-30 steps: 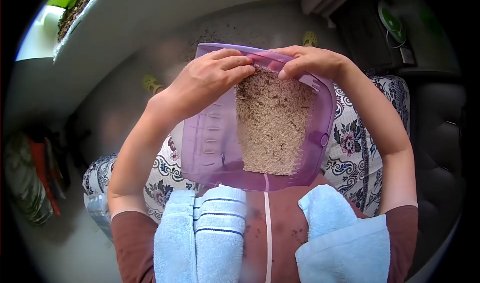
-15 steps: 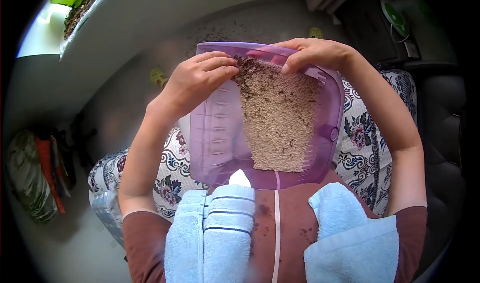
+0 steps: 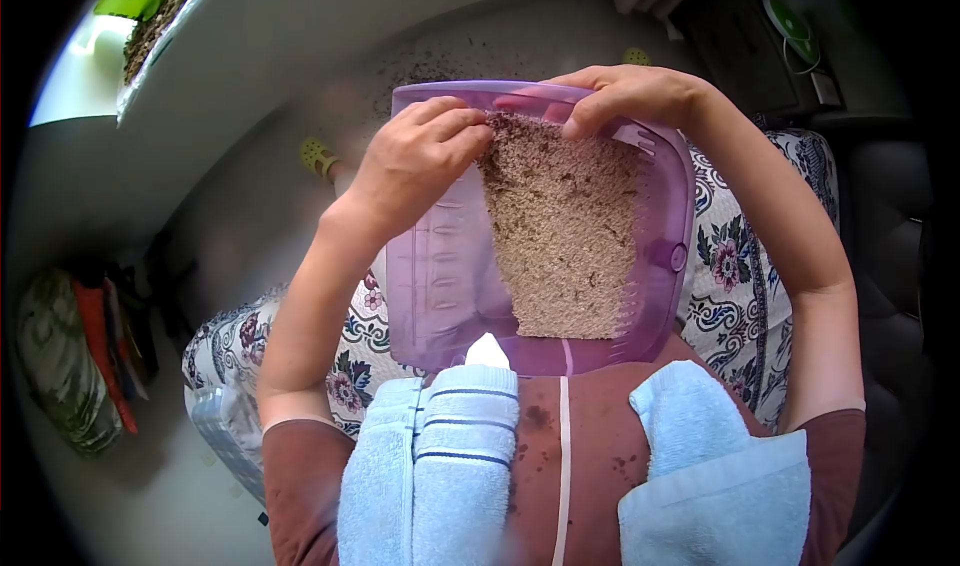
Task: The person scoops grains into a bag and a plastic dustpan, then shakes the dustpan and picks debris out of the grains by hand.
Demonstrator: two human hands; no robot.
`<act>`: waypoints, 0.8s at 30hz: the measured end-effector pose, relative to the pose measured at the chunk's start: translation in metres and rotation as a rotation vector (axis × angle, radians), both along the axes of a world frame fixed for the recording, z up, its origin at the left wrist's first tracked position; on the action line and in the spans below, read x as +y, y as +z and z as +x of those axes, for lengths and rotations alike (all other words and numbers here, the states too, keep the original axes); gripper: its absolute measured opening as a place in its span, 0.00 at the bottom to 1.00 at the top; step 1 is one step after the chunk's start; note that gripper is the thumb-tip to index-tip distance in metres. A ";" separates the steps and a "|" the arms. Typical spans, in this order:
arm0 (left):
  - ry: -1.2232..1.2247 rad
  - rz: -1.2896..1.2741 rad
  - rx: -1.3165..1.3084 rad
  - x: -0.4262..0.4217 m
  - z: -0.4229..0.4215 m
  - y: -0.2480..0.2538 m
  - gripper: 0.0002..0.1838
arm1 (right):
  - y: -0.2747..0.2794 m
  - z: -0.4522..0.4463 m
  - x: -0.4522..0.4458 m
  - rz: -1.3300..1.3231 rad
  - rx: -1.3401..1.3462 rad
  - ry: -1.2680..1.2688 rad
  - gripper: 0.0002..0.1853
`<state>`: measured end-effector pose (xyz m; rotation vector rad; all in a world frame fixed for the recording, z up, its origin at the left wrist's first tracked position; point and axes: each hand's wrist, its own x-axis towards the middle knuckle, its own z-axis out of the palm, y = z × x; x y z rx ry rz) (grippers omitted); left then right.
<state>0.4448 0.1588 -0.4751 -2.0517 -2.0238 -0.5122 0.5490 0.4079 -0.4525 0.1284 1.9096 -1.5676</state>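
Observation:
A see-through purple plastic tub (image 3: 440,306) rests on my lap against my body. Inside it lies a layer of beige grains (image 3: 570,236), sprinkled with dark specks that are thickest along the far edge. My right hand (image 3: 615,106) grips the tub's far rim, thumb inside and fingers behind the wall. At the far left corner of the grains, my left hand (image 3: 430,151) has its fingers bent and drawn together, tips touching the dark, speckled part. Whatever is between those fingertips is hidden.
Light blue towels (image 3: 465,466) hang over my front. Flowered fabric (image 3: 735,256) covers the seat under me. Dark bits (image 3: 430,71) are scattered on the floor beyond the tub, near a yellow-green clog (image 3: 317,156). A white container of brown material (image 3: 165,26) stands upper left.
My left hand has shifted a little to the right along the far edge of the grains. My right hand keeps its hold on the rim. The view has moved slightly.

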 end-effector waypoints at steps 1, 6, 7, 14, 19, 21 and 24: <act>0.001 0.007 -0.030 -0.004 -0.003 -0.001 0.11 | -0.001 0.000 0.000 0.002 0.003 -0.008 0.40; -0.011 0.069 -0.146 -0.015 0.006 0.008 0.11 | -0.001 -0.001 -0.001 -0.001 0.025 0.004 0.37; -0.028 0.057 -0.200 -0.015 0.012 0.010 0.11 | -0.003 0.000 -0.001 0.007 0.026 0.007 0.37; -0.079 0.006 -0.295 -0.002 0.026 -0.001 0.11 | -0.006 -0.002 -0.004 0.027 0.029 0.019 0.36; -0.036 -0.011 -0.231 -0.009 0.015 0.000 0.09 | -0.003 -0.001 -0.003 -0.006 0.013 0.015 0.35; 0.009 -0.002 -0.196 -0.011 0.011 0.000 0.08 | -0.008 0.001 -0.002 -0.042 0.002 -0.004 0.35; 0.049 0.014 -0.167 -0.013 0.010 0.002 0.09 | -0.009 0.001 -0.002 -0.043 0.007 -0.007 0.36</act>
